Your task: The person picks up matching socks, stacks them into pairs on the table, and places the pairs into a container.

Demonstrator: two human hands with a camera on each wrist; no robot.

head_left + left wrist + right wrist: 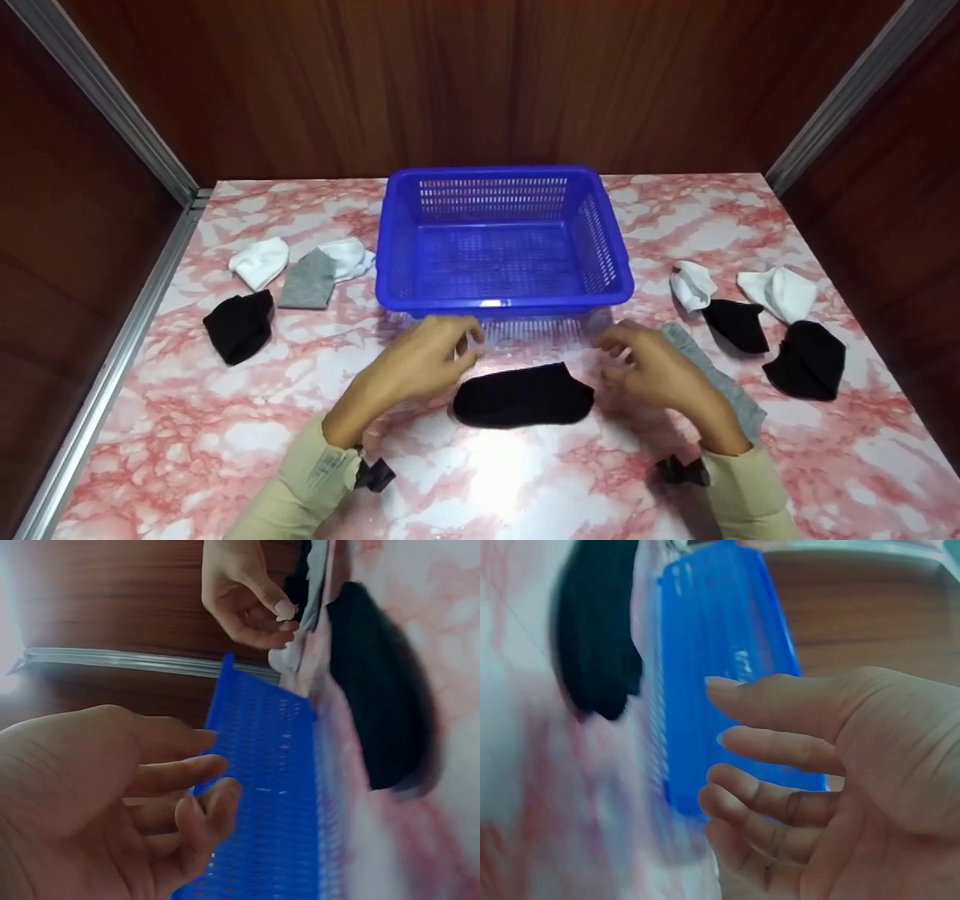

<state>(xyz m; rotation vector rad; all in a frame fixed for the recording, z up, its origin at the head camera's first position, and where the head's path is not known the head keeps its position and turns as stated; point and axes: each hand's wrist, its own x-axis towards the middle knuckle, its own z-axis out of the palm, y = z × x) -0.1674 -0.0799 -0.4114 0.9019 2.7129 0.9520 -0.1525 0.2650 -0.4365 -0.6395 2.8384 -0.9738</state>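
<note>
A black ankle sock [521,396] lies flat on the table between my two hands, its opening toward the right. My left hand [427,358] hovers by the sock's left end with fingers loosely bent and nothing in them. On the other side, my right hand [651,364] is held above the table near the sock's opening, also holding nothing. Both wrist views show relaxed, parted fingers, with the black sock [382,690] apart from them. A grey sock [712,379] lies partly hidden under my right hand and forearm.
A blue plastic basket [504,304] stands behind the hands. To its left lie two white socks [260,262], a grey sock [309,281] and a black sock [240,326]. On the right are white socks [780,292] and black socks [808,361]. Wooden panels [465,82] enclose the table.
</note>
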